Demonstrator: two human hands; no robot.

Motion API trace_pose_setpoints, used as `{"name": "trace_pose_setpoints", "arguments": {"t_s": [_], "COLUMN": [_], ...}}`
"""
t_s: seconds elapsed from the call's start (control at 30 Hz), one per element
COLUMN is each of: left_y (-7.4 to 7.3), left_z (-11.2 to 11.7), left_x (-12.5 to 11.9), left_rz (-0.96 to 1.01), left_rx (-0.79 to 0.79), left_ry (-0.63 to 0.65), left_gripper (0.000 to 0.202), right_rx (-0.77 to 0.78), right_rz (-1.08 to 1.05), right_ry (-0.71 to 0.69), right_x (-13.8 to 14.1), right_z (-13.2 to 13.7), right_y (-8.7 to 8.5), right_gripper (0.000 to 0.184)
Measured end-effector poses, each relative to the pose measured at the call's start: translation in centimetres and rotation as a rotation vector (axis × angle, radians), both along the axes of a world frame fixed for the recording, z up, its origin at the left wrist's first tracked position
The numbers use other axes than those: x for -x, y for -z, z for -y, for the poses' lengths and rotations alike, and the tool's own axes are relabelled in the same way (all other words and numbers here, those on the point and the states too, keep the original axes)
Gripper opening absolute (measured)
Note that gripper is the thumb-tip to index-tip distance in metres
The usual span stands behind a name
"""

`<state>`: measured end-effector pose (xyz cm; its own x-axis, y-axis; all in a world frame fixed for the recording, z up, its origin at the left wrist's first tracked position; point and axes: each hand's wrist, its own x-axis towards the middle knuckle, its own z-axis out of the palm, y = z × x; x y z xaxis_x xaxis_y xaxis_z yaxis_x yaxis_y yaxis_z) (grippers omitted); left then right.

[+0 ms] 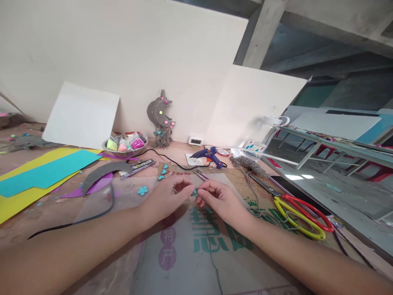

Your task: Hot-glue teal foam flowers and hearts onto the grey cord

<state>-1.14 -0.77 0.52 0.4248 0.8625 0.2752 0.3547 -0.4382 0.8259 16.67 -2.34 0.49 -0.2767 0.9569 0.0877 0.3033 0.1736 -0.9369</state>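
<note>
Above the work surface, my left hand [170, 193] and my right hand [221, 199] meet fingertip to fingertip. Pinched between them is a small teal piece [195, 191], mostly hidden by the fingers, so its shape is unclear. Left of my left hand lies a turquoise flower cutout [143, 190]. Several turquoise heart-like pieces [162, 176] form a row just beyond that hand. A blue glue gun [208, 155] rests farther back, near a thin pen-like tool [201, 175]. Beneath my hands, a clear sheet covers printed cardboard [230, 262].
Scissors with red and yellow handles [302, 215] lie right, beside a dark phone [294, 190] and grey yarn [250, 164]. Left are turquoise foam [49, 174] and a grey crescent [104, 172]. A bowl [124, 153], a decorated moon [161, 112] and a clear jug [260, 137] stand behind.
</note>
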Motion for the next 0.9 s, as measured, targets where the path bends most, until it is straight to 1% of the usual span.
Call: {"name": "trace_pose_setpoints", "arguments": {"t_s": [0.2, 0.33, 0.47, 0.57, 0.7, 0.9], "left_y": [0.51, 0.69, 0.64, 0.57, 0.52, 0.47], "left_z": [-0.32, -0.43, -0.42, -0.32, -0.23, -0.47], "left_x": [0.05, 0.03, 0.05, 0.08, 0.11, 0.23], "left_rz": [-0.020, -0.019, 0.017, 0.011, -0.018, -0.047], "left_rx": [-0.055, -0.062, -0.055, -0.054, -0.062, -0.086], "left_ry": [-0.012, -0.009, -0.006, -0.018, -0.037, -0.009], "left_gripper": [0.023, 0.026, 0.025, 0.026, 0.027, 0.029], "right_rx": [0.001, -0.002, 0.006, 0.026, 0.015, 0.036], "right_rz": [0.002, 0.017, 0.000, -0.025, 0.001, 0.000], "right_ry": [0.003, -0.011, -0.033, -0.025, -0.019, -0.008], "right_x": [0.10, -0.07, -0.19, -0.11, -0.03, -0.01], "right_z": [0.03, -0.05, 0.01, 0.16, 0.18, -0.08], "right_y": [-0.03, -0.04, -0.15, -0.25, -0.21, 0.04], "right_gripper": [0.026, 0.029, 0.033, 0.031, 0.029, 0.028]}}
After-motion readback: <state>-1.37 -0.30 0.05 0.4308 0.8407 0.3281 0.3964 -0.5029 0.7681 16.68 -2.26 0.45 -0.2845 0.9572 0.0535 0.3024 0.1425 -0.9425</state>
